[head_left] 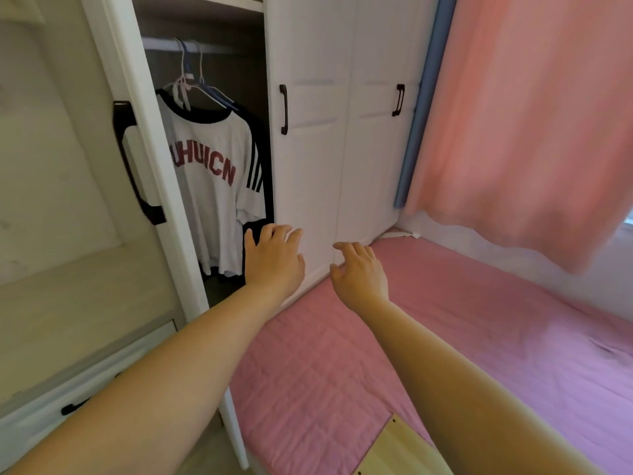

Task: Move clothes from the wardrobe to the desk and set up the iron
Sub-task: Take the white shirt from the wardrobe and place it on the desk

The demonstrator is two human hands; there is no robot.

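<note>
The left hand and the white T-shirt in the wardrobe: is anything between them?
In the head view, nothing: the left hand, fingers spread and empty, reaches just right of the white T-shirt, beside its hem.

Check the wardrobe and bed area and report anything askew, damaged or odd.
Nothing stands out. The white T-shirt hangs straight on its hanger in the open wardrobe. The pink bed cover lies flat. Left hand and right hand are open, holding nothing.
</note>
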